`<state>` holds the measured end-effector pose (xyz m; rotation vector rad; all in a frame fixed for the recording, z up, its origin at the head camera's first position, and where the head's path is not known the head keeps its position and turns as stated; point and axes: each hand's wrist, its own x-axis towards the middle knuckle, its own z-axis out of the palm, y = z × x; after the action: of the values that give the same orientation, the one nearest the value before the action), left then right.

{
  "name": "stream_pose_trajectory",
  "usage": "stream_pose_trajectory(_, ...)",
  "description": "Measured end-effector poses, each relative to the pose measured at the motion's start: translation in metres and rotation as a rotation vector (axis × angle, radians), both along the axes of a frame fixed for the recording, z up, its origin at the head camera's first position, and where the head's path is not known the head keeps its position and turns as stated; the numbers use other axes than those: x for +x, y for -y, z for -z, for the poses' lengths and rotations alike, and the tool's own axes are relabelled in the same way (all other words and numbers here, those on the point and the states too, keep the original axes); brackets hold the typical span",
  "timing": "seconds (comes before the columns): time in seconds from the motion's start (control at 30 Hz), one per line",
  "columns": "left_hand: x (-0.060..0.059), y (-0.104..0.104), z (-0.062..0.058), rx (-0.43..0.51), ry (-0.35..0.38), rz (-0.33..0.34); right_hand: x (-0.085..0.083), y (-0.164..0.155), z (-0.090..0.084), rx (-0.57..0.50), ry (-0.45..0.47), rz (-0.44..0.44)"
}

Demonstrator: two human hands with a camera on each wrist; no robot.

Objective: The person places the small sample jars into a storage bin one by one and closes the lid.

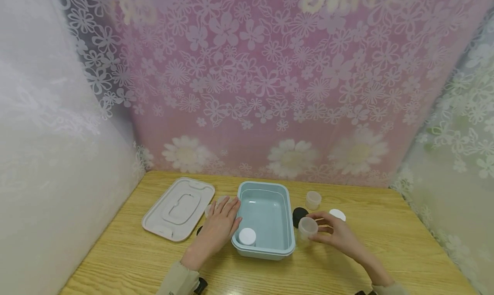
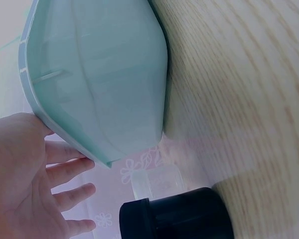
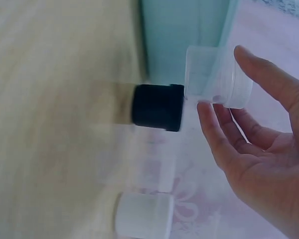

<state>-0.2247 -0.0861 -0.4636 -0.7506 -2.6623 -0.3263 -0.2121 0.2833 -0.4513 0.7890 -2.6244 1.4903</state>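
My right hand [image 1: 339, 238] pinches a clear round jar [image 1: 308, 227] between thumb and fingers. In the right wrist view, this jar [image 3: 207, 74] is held off the table, beside a light blue bin [image 1: 266, 211]. My left hand [image 1: 217, 226] touches the bin's left rim with its fingers straight and spread, as the left wrist view also shows. A white jar [image 1: 247, 235] stands inside the bin's near left corner. A black jar [image 1: 298, 215] stands between the bin and my right hand.
Right of the bin are another clear jar [image 1: 313, 200] and a white jar [image 1: 337, 214]. Left of it, a black jar [image 2: 174, 216] and clear jars [image 1: 209, 210] lie partly hidden by my left hand. A pale lid [image 1: 179, 209] lies at the left. Patterned curtains [image 1: 266, 93] enclose the table.
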Motion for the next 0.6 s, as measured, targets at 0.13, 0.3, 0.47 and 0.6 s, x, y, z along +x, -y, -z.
stream_pose_trajectory(0.13, 0.0, -0.001, -0.001, 0.001, -0.002, -0.003, -0.003, 0.002, -0.009, -0.012, 0.006, 0.061)
stream_pose_trajectory(0.3, 0.001, -0.001, -0.001, 0.001, -0.005, -0.013, -0.007, 0.008, -0.018, -0.019, 0.064, 0.12)
stream_pose_trajectory(0.47, 0.002, -0.001, -0.001, 0.014, -0.002, -0.012, -0.011, 0.018, -0.028, -0.03, 0.128, 0.149)
stream_pose_trajectory(0.6, 0.002, -0.001, -0.001, 0.02, 0.003, -0.015, -0.016, 0.029, -0.034, -0.057, 0.141, 0.133)
